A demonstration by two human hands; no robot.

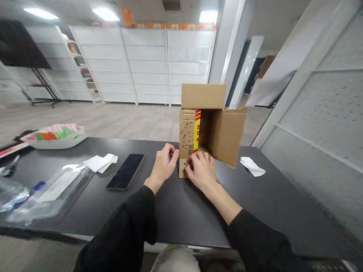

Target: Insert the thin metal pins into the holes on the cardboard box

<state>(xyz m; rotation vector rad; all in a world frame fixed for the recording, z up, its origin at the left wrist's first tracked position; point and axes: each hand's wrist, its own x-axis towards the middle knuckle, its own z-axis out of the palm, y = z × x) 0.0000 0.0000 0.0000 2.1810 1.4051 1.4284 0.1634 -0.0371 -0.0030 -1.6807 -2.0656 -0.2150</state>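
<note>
A brown cardboard box [187, 132] stands on the dark table with its opening towards me. Its top flap [203, 96] sticks up, its right flap [231, 136] swings outward, and a lower flap [183, 169] hangs at the front left. Small dark round spots dot the left front panel beside a yellow and red tape strip [196, 130]. Against the lower flap, my right hand [202, 170] is closed, fingers curled; what is between them is hidden. My left hand [165, 164] is just left of the box, thumb and forefinger drawn together; nothing in them can be made out.
Left on the table [176, 223] lie a black phone [125, 172], a folded tissue [101, 163], clear plastic bags [53, 192] and a white tray [56, 141] with coloured packaging. Another tissue [252, 166] lies right of the box. A grey partition [320, 121] borders the right side.
</note>
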